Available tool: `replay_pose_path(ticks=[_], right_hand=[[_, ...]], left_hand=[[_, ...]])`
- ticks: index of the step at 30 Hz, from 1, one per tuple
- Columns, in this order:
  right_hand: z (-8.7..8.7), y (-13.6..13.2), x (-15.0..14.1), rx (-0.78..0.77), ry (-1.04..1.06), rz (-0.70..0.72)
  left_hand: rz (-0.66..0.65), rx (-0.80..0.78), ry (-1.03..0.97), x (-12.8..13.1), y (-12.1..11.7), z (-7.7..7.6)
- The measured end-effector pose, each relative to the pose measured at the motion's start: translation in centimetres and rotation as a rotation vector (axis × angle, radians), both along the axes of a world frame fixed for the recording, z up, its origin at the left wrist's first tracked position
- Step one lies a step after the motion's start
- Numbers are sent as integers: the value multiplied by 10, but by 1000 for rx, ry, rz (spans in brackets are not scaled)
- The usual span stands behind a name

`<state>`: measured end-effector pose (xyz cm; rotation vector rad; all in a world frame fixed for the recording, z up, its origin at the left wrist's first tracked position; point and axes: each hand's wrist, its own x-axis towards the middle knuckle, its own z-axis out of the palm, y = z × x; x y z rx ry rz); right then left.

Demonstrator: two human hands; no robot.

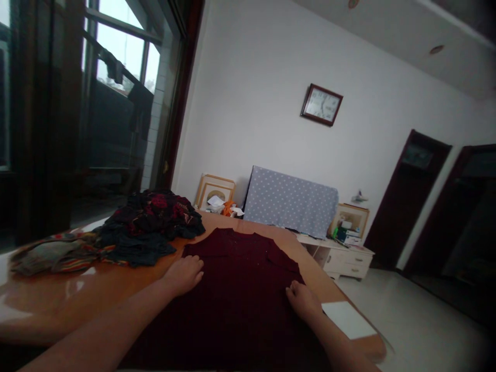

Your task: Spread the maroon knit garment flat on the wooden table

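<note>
A dark maroon short-sleeved shirt (pixel 244 289) lies spread on the wooden table, its neckline and shoulders at the far end. My left hand (pixel 186 274) is closed at the shirt's left edge, just below the sleeve, fingers curled onto the fabric. At the opposite edge, below the right sleeve, my right hand (pixel 304 300) is closed on the cloth too. The shirt's lower part fades into dark shadow between my forearms.
Rumpled clothes (pixel 155 219) are heaped on the table (pixel 127 297) at the left. White paper (pixel 349 319) lies near its right edge. Beyond stand a cloth-covered panel (pixel 290 201), a white cabinet (pixel 346 261) and a framed picture (pixel 214 191). A glass door (pixel 116 103) is at left.
</note>
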<state>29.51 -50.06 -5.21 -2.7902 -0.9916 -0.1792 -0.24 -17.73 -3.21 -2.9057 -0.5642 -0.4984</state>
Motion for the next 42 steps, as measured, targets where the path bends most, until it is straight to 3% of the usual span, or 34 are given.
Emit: replay_pose_path(ticks=[4, 7, 13, 21, 25, 42], right_hand=[[10, 9, 14, 110, 19, -35], [7, 18, 28, 169, -9, -43], [-10, 36, 58, 207, -85, -53], [-40, 43, 78, 82, 45, -46], [-48, 39, 80, 21, 78, -53], [-46, 33, 71, -9, 20, -36]], left_hand=[[45, -14, -71, 14, 10, 1], [91, -54, -126, 27, 20, -6], [151, -190, -47, 46, 35, -20], [201, -324, 14, 45, 37, -26], [199, -328, 16, 45, 37, -28], [182, -275, 27, 47, 37, -34]])
